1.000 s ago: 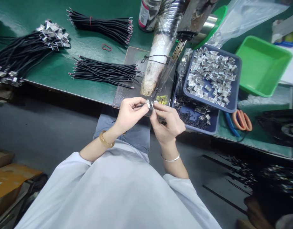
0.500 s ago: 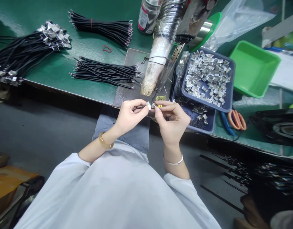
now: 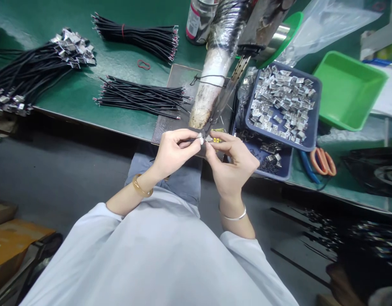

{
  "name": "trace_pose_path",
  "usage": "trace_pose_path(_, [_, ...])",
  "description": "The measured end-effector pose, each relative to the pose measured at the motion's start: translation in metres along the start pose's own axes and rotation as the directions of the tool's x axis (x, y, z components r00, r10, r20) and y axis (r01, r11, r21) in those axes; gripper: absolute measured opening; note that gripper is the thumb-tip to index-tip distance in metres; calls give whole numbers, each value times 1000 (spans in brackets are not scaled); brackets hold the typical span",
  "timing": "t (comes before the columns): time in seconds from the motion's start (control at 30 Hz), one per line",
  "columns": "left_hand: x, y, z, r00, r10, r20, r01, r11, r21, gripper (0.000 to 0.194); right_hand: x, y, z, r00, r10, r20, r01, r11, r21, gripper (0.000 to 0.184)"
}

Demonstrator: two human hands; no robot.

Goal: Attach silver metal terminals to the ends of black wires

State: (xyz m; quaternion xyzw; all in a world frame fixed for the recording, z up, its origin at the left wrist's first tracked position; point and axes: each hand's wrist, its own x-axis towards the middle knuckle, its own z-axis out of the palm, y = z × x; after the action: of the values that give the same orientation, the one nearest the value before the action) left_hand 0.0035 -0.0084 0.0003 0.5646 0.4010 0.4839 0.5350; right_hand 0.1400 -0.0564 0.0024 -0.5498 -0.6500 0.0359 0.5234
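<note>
My left hand (image 3: pixel 174 152) is closed in a pinch on the end of a thin black cable (image 3: pixel 190 139), where a small silvery connector (image 3: pixel 201 137) shows at the fingertips. My right hand (image 3: pixel 232 165) pinches a small metal connector shell (image 3: pixel 208 139) right beside it; whether the two metal parts touch is too small to tell. A yellow bit with dark marks (image 3: pixel 216 140) shows between my right fingers. Both hands are at the table's front edge, just below the tip of a soldering iron (image 3: pixel 229 87) and a wrapped white tube (image 3: pixel 211 74).
Black cable bundles (image 3: pixel 141 97) lie left on the green table (image 3: pixel 119 117), with finished-looking cables (image 3: pixel 26 68) farther left. A blue tray (image 3: pixel 314 110) of metal shells sits on another tray at right. Beyond are a green bin (image 3: pixel 349 93) and orange-handled scissors (image 3: pixel 323 161).
My right hand has shifted slightly right and turned, showing more of the yellow bit. Both hands keep their pinch near the same spot. The right side of the view has shifted a little.
</note>
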Motion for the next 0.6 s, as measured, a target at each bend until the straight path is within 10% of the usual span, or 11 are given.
trace_pose_path(0.6, [6, 5, 0, 996, -85, 31, 86, 996, -31, 13, 2, 2, 3, 999, 23, -28, -23, 1000, 6, 14])
